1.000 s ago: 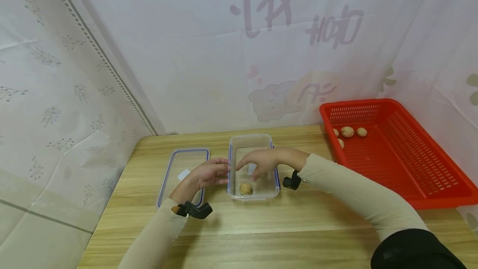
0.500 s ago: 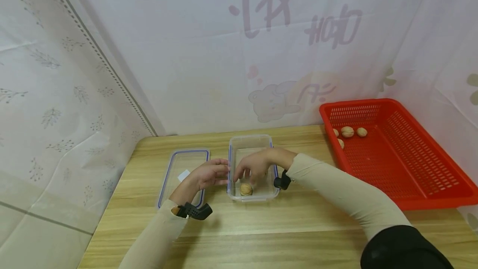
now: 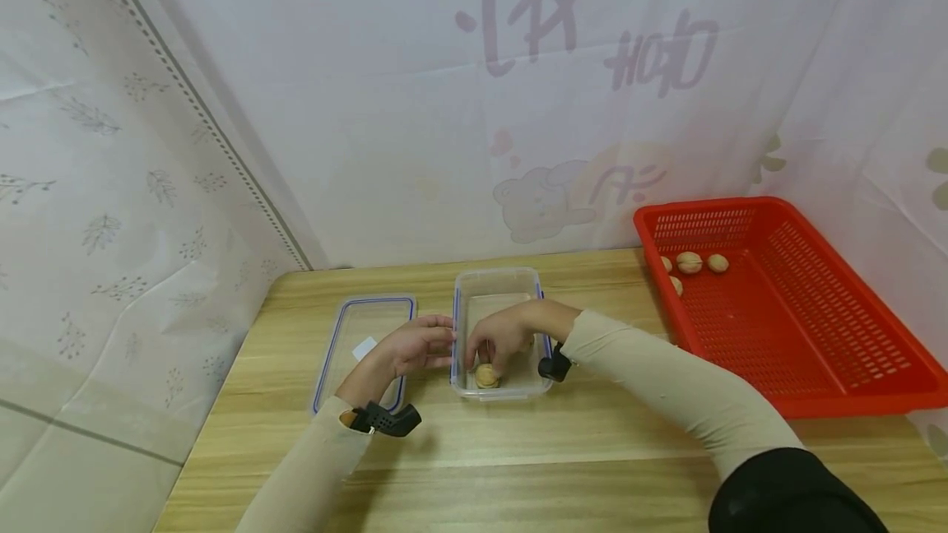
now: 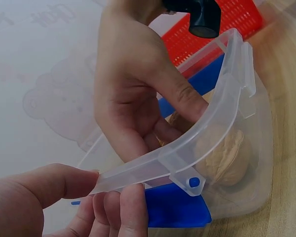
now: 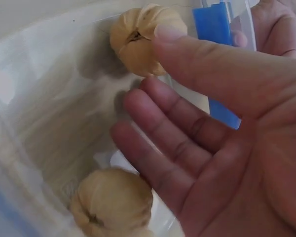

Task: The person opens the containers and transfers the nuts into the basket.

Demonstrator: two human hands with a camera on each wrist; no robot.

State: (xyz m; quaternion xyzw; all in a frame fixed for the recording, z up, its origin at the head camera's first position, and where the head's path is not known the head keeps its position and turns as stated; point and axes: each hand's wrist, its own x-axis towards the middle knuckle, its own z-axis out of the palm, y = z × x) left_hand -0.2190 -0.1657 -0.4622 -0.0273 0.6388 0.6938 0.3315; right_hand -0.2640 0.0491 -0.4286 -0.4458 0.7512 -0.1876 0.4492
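From my station I see two light beige, close-fitting sleeves: the left sleeve (image 3: 299,479) at lower left, the right sleeve (image 3: 681,385) right of centre, finely creased towards the elbow. A black, looser upper sleeve (image 3: 792,496) overlaps it at lower right. The left wrist wears an angled black camera unit (image 3: 388,419) — small metallic glint underneath. The other wrist camera (image 3: 555,363) is black too; at the top of my left wrist view its end looks smooth, rounded and glossy.

pale printed cloth (image 3: 385,122) behind wood-grain table (image 3: 533,459)
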